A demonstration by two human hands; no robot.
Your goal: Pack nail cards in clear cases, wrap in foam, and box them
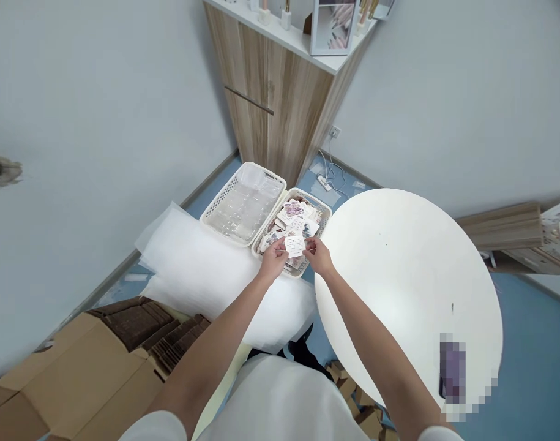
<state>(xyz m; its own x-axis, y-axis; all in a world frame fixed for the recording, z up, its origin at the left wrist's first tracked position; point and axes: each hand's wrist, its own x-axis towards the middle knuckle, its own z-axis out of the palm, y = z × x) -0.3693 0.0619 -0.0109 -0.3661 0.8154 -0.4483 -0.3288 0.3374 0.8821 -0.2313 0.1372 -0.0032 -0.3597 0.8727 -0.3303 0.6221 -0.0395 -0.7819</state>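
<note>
Both my hands hold one small white card point(295, 245) over a white basket. My left hand point(273, 260) pinches its left edge and my right hand point(318, 255) pinches its right edge. Under them, the white slotted basket point(324, 215) is filled with several small printed cards and packets. A second white basket point(219, 201) directly to its left holds clear plastic packaging.
A round white table point(412, 282) stands at my right. White foam sheets point(192, 269) lie on the floor at the left, beside an open cardboard box point(78, 373) of brown folded pieces. A wooden cabinet point(280, 104) stands in the corner, with a power strip point(324, 182) on the blue floor.
</note>
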